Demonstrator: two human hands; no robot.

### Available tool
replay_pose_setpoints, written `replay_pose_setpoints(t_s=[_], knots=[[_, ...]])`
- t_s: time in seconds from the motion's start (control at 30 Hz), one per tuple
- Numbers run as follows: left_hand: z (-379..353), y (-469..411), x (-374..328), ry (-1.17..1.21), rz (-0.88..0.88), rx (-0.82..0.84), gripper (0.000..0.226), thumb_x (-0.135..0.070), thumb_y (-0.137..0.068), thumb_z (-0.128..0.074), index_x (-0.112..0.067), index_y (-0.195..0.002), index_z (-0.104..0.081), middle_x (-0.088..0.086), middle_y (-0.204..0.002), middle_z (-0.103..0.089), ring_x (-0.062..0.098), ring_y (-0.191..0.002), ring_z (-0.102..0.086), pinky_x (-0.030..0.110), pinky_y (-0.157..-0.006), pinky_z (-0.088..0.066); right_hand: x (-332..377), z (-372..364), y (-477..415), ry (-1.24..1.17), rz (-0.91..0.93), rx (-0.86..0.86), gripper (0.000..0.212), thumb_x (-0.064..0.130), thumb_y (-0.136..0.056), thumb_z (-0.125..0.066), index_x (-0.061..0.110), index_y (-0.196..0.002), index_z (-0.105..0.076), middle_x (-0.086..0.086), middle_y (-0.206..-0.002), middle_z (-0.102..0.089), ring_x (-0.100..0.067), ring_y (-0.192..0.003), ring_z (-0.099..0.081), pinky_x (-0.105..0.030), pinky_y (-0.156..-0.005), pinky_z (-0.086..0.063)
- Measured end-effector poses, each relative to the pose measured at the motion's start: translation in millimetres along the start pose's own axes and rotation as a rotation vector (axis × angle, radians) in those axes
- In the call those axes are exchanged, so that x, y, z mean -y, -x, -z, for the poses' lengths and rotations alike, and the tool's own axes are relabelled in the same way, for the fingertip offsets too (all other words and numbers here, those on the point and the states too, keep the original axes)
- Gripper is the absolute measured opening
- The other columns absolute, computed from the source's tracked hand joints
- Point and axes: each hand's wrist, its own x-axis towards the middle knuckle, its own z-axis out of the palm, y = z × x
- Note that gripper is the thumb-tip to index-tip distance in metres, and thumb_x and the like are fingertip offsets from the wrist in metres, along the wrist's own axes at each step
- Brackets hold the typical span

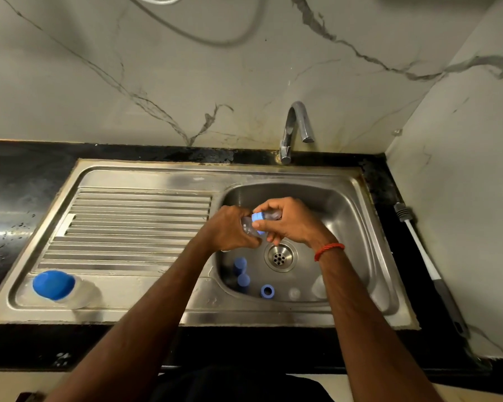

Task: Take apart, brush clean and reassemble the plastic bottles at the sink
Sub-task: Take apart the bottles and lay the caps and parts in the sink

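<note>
Over the sink basin [346,204] both hands hold one small clear plastic bottle [249,227] with a blue collar [258,217]. My left hand [230,230] grips the clear body. My right hand [288,221] pinches the blue collar and the clear part beyond it. On the basin floor lie two blue caps [240,264] [243,280], a blue ring [267,291] and two clear pieces [294,293] [318,285]. A clear bottle with a big blue cap [53,285] lies on the draining board's near left corner.
A chrome tap [295,126] stands behind the basin, no water visibly running. The drain [280,257] sits just below my hands. A long-handled bottle brush [418,245] lies on the black counter at the right. The ribbed draining board [134,221] is to the left.
</note>
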Motion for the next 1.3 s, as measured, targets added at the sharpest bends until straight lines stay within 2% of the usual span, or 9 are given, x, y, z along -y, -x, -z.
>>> replay_pose_setpoints(t_s=[0.13, 0.27, 0.37, 0.47, 0.67, 0.8, 0.93, 1.07, 1.3], knots=[[-2, -4, 3, 0.073, 0.1, -0.037, 0.045, -0.039, -0.072, -0.088, -0.015, -0.104, -0.067, 0.001, -0.09, -0.073, 0.015, -0.078, -0.069, 0.036, -0.072, -0.06, 3, 11, 1, 0.142, 0.217, 0.013, 0.04, 0.0, -0.07, -0.083, 0.018, -0.104, -0.073, 0.004, -0.106, -0.071, -0.011, -0.099, -0.067, -0.025, -0.084, -0.058], [1, -4, 3, 0.137, 0.181, -0.05, 0.031, -0.038, -0.078, -0.084, -0.026, -0.1, -0.066, -0.007, -0.092, -0.069, 0.005, -0.081, -0.063, 0.025, -0.071, -0.051, 0, 19, -3, 0.082, 0.252, -0.143, 0.037, -0.013, -0.072, -0.076, 0.017, -0.092, -0.068, 0.001, -0.115, -0.067, -0.01, -0.108, -0.063, -0.03, -0.094, -0.056], [3, 1, -3, 0.504, 0.287, -0.169, 0.024, -0.035, -0.081, -0.082, -0.027, -0.099, -0.068, -0.004, -0.089, -0.072, 0.009, -0.078, -0.067, 0.024, -0.067, -0.05, 0, 29, -2, 0.078, 0.229, -0.192, 0.043, -0.003, -0.072, -0.082, 0.019, -0.106, -0.065, 0.007, -0.111, -0.066, -0.002, -0.102, -0.062, -0.02, -0.088, -0.054], [0, 0, -15, 1.035, 0.441, -0.287, 0.036, -0.033, -0.078, -0.084, -0.023, -0.106, -0.063, 0.011, -0.106, -0.073, 0.024, -0.095, -0.069, 0.041, -0.082, -0.057, 1, 27, -2, 0.028, 0.173, -0.197, 0.054, 0.007, -0.067, -0.089, 0.016, -0.111, -0.059, 0.009, -0.105, -0.066, 0.002, -0.094, -0.065, -0.013, -0.078, -0.053], [-15, -2, -37, 1.295, 0.36, -0.238, 0.038, -0.022, -0.083, -0.079, -0.007, -0.116, -0.065, 0.016, -0.102, -0.072, 0.023, -0.086, -0.07, 0.046, -0.089, -0.055, 2, 22, -1, -0.048, 0.202, -0.239, 0.042, 0.011, -0.07, -0.087, 0.007, -0.106, -0.066, 0.001, -0.098, -0.071, -0.007, -0.088, -0.07, -0.018, -0.072, -0.057], [-16, -2, -39, 1.373, 0.32, -0.267, 0.049, -0.023, -0.078, -0.078, -0.006, -0.122, -0.064, 0.016, -0.108, -0.073, 0.022, -0.084, -0.071, 0.038, -0.081, -0.059, 4, 30, 2, -0.095, 0.233, -0.211, 0.026, 0.01, -0.086, -0.074, 0.008, -0.111, -0.069, -0.004, -0.101, -0.073, -0.013, -0.087, -0.073, -0.025, -0.071, -0.06], [-18, -2, -43, 1.35, 0.306, -0.289, 0.046, -0.024, -0.078, -0.077, -0.007, -0.118, -0.065, 0.019, -0.106, -0.073, 0.022, -0.08, -0.071, 0.037, -0.077, -0.061, 6, 34, 3, -0.073, 0.28, -0.292, 0.023, 0.007, -0.084, -0.076, 0.004, -0.106, -0.072, -0.003, -0.092, -0.074, -0.012, -0.076, -0.073, -0.022, -0.067, -0.059], [-25, 0, -50, 1.373, 0.289, -0.28, 0.044, -0.026, -0.084, -0.074, -0.005, -0.122, -0.064, 0.02, -0.106, -0.072, 0.023, -0.081, -0.069, 0.039, -0.08, -0.059, 7, 26, 2, -0.075, 0.285, -0.387, 0.018, 0.007, -0.082, -0.078, 0.01, -0.099, -0.074, 0.001, -0.094, -0.075, -0.014, -0.086, -0.073, -0.027, -0.072, -0.061], [-23, 3, -53, 1.456, 0.304, -0.321, 0.026, -0.019, -0.092, -0.069, -0.005, -0.114, -0.068, 0.016, -0.096, -0.073, 0.021, -0.076, -0.069, 0.035, -0.073, -0.062, 20, 40, -1, 0.082, 0.267, -0.212, 0.02, 0.008, -0.082, -0.078, 0.005, -0.102, -0.074, -0.004, -0.092, -0.075, -0.007, -0.076, -0.071, -0.022, -0.073, -0.059]])
